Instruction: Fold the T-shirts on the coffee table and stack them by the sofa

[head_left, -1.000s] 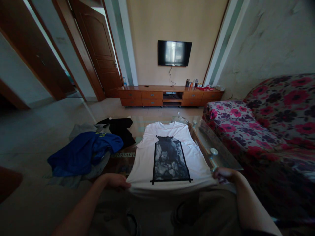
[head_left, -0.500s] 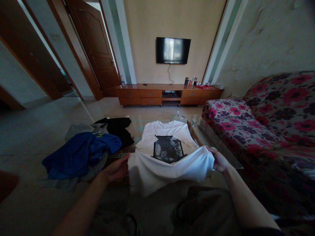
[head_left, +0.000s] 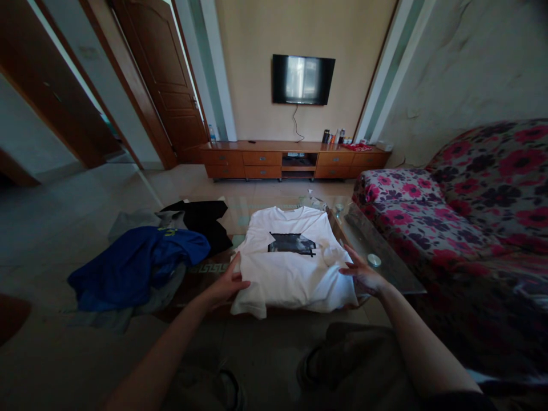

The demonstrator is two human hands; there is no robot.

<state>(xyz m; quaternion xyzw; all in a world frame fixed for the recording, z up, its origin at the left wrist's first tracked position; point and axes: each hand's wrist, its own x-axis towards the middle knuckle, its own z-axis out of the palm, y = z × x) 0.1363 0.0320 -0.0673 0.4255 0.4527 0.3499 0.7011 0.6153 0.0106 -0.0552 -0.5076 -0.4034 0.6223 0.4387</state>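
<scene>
A white T-shirt with a dark printed picture lies on the glass coffee table, its neckline toward the far side. The near part is folded up over the lower edge of the print and looks slightly wrinkled. My left hand is at the shirt's left edge, fingers apart, thumb over the cloth. On the opposite edge, my right hand rests with spread fingers touching the fabric. Neither hand grips the shirt.
Left of the shirt lies a heap with a blue garment, a black garment and grey cloth. A floral-covered sofa stands on the right. Beyond the table are a wooden TV cabinet and a wall-mounted television.
The shirt's near end, held raised between both hands before, now lies down over part of the print. Both hands have let go and moved inward along its sides.
</scene>
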